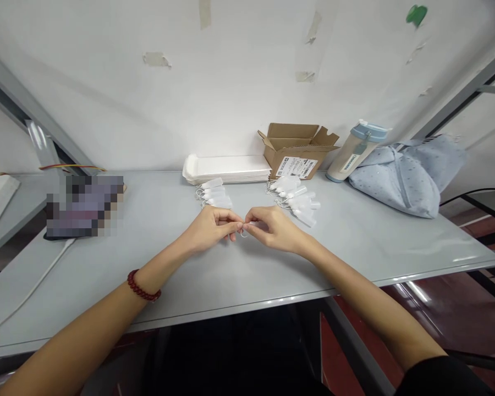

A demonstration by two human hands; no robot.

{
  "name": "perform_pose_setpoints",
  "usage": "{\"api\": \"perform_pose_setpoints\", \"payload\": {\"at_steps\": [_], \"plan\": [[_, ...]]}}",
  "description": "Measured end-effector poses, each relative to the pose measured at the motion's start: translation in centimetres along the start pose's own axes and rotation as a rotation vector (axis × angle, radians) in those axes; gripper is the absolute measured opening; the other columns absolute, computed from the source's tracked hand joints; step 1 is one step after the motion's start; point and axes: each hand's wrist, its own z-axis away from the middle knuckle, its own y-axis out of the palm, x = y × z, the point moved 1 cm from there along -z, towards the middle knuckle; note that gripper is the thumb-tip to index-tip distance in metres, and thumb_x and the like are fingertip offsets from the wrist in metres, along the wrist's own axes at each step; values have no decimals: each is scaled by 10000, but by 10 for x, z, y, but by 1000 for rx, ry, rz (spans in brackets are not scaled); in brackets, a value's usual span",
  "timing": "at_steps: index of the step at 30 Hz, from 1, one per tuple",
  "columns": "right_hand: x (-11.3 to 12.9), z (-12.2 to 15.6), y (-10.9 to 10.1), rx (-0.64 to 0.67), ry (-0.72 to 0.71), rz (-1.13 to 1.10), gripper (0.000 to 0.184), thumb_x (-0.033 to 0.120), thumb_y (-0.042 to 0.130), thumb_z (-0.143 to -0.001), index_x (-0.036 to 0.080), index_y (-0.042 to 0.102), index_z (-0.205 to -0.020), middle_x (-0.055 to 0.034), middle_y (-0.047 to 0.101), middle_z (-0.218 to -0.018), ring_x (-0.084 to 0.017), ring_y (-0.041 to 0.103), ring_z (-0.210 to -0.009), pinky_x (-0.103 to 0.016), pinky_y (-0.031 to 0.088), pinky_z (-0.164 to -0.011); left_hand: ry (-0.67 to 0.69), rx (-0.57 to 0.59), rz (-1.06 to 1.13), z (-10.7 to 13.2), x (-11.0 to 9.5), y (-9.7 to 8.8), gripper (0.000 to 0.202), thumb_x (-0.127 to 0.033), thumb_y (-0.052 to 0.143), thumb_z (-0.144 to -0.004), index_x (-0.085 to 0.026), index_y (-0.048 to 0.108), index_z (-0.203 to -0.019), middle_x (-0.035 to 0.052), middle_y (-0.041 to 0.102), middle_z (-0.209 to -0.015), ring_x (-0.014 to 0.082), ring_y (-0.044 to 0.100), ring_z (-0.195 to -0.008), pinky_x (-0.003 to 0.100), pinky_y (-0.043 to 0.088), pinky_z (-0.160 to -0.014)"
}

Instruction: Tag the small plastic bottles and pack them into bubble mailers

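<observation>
— So, surface and room first: what goes in the log?
— Pale grey surface, smooth, set against a white wall carrying scraps of old tape. Along the back, left to right: a stack of white trays, an open cardboard box just beside it, a tumbler with a blue lid, then a light blue bag. A blurred-out object sits far left, and a white cable runs from it toward the near left edge.
— Hands?
— Left hand and right hand meet fingertip to fingertip over the middle of the surface. Both pinch one small white looped piece; only its thin loop shows clearly, just below the fingers. Red bead bracelet on the left wrist.
— Stock nearby?
— Two heaps of similar white pieces: the left heap just behind the left hand, the right heap just behind the right hand, in front of the box.
— Edges and open room?
— Near edge passes under both forearms; beyond the right corner lies dark red floor. Open stretches of surface lie between the hands and the near edge, between the left hand and the blurred-out object, and between the right hand and the bag. Grey frame bars slant down at both upper corners.
</observation>
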Motion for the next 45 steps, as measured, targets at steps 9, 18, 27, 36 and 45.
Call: {"api": "perform_pose_setpoints", "payload": {"at_steps": [9, 18, 27, 36, 45], "plan": [[-1, 1, 5, -67, -17, -33, 112, 274, 522, -864, 178, 513, -806, 3, 594, -642, -99, 479, -539, -218, 358, -547, 4, -2, 7, 1, 0, -3, 191, -323, 646, -776, -143, 698, -739, 4, 612, -562, 115, 552, -542, 235, 430, -532], [-6, 4, 7, -165, -70, -28, 121, 228, 376, -893, 202, 451, -803, 35, 511, -581, -82, 391, -462, -217, 316, -502, -2, 14, 29, 4, -2, 2, 159, -291, 642, -767, -148, 706, -736, 6, 617, -557, 126, 567, -550, 247, 451, -547], [-7, 0, 5, -155, -105, 64, 166, 242, 376, -906, 185, 493, -802, 9, 539, -626, -91, 405, -494, -225, 322, -539, -2, -16, 45, -1, -1, -1, 158, -295, 638, -773, -150, 698, -754, 9, 638, -594, 123, 582, -563, 246, 472, -554], [-12, -3, -3, -168, -1, 58, 224, 365, 452, -913, 166, 554, -903, -8, 595, -672, -110, 475, -558, -237, 354, -570, 2, -171, 183, -5, 2, -13, 230, -325, 646, -771, -133, 711, -881, 72, 707, -873, 126, 600, -649, 253, 479, -569], [-10, -1, 7, -166, -16, 3, 191, 341, 472, -910, 173, 549, -858, -4, 617, -661, -93, 466, -510, -222, 355, -524, -46, -104, 89, -2, 0, -6, 202, -317, 624, -790, -142, 661, -699, -1, 606, -588, 102, 539, -542, 236, 428, -545]]}}
